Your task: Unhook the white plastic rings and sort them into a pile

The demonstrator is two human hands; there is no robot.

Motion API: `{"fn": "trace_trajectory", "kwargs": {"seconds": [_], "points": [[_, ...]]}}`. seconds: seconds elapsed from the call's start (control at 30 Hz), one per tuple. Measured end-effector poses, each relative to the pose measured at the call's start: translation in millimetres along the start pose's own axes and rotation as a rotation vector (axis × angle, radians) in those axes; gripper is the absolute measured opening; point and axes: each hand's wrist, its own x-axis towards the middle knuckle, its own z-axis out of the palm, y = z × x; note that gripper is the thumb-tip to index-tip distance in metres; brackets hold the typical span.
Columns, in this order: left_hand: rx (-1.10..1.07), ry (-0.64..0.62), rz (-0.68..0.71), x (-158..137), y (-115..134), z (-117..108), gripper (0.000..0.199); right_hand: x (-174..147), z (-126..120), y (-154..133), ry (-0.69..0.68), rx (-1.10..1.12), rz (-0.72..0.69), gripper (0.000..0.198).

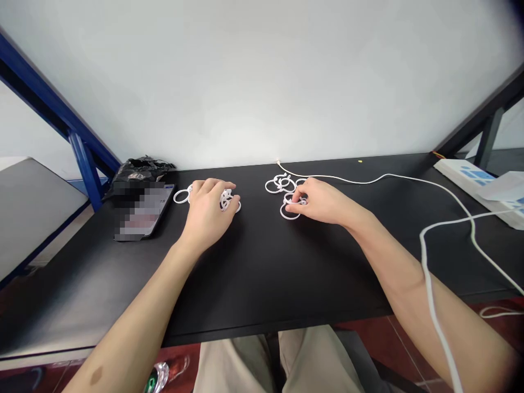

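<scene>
Several white rings with small tabs, like curtain rings, lie in two groups on the black table [262,273]. My left hand [208,210] rests over the left group of rings [226,200], palm down, thumb and fingers apart. One ring [181,196] sticks out to the left of that hand. My right hand [315,201] pinches a white ring [290,212] between thumb and fingers at the right group. Just behind it, more rings [280,184] lie partly overlapping. My fingers and palms hide some of the rings.
A phone [149,213] lies on the left, before a crumpled black plastic bag [141,169]. White cable [387,175] runs along the back and down past my right arm. A white power strip [470,177] lies at the right. Blue frame bars [84,158] rise at the left.
</scene>
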Motion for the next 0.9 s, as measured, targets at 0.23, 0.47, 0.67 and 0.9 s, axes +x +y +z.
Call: {"fn": "trace_trajectory", "kwargs": {"seconds": [0.23,0.47,0.67,0.9], "points": [[-0.096,-0.113,0.193,-6,11,5,0.018,1,0,4,-0.035,0.090,-0.076,0.015],[-0.161,-0.150,0.235,-9,14,4,0.035,-1,4,-13,0.181,0.252,-0.261,0.011],[-0.207,-0.248,0.289,-12,14,8,0.051,-10,21,-33,0.085,0.385,-0.413,0.015],[-0.214,-0.228,0.216,-10,15,4,0.045,-11,24,-38,0.073,0.600,-0.371,0.023]]}}
